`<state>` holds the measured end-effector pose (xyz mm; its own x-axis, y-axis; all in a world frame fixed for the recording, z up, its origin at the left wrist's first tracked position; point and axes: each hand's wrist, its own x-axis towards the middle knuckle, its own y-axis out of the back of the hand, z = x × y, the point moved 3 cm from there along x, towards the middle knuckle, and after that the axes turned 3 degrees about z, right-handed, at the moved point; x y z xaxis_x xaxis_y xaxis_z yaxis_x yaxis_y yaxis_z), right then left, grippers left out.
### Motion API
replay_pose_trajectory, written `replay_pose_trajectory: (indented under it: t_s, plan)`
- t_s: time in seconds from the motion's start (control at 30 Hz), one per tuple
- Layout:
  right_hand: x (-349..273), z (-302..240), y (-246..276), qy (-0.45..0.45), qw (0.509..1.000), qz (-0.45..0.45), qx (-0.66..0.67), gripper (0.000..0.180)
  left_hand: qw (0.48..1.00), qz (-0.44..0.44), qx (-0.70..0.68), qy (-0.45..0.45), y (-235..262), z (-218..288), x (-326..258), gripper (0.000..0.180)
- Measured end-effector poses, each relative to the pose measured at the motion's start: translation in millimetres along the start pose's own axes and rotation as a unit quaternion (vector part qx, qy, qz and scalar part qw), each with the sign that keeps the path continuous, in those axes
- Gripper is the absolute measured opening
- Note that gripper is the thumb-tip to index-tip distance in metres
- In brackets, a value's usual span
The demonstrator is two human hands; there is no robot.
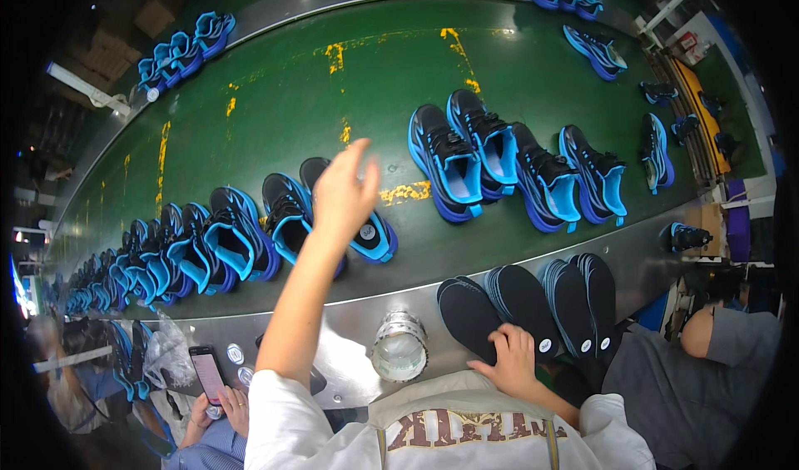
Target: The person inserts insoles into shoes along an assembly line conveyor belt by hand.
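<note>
My left hand (341, 188) reaches out over the green belt, fingers stretched and thumb apart, holding nothing. Below it lies a black and blue sneaker (374, 238), partly hidden by the hand and forearm, with a round white label inside its heel. My right hand (512, 362) rests at the heel end of the leftmost black insoles (468, 312), its fingers and thumb closed on the edge. More stacked insoles (520, 302) with blue edges fan out to the right. Ahead of them, a group of sneakers (449, 166) stands on the belt.
A long row of sneakers (220, 241) runs along the belt's left side. On the metal ledge (341, 320) stands a clear round container (399, 349). At left, another person's hands (220, 412) hold a phone (208, 374); a person in grey (674, 387) sits at right.
</note>
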<state>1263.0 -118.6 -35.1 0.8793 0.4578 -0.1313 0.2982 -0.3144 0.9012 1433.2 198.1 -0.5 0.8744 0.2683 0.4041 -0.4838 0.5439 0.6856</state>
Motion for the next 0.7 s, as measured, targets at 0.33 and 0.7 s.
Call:
replay_pose_trajectory:
  t_s: [0.33, 0.7]
  plan:
    - [-6, 9, 41, -0.002, 0.995, 0.031, 0.099, 0.039, 0.978, -0.144, -0.090, 0.119, -128, 21, 36, 0.041]
    - [149, 1, 125, 0.228, 0.960, 0.166, -0.001, 0.007, 0.858, -0.172, -0.325, 0.359, -110, 10, -10, 0.044]
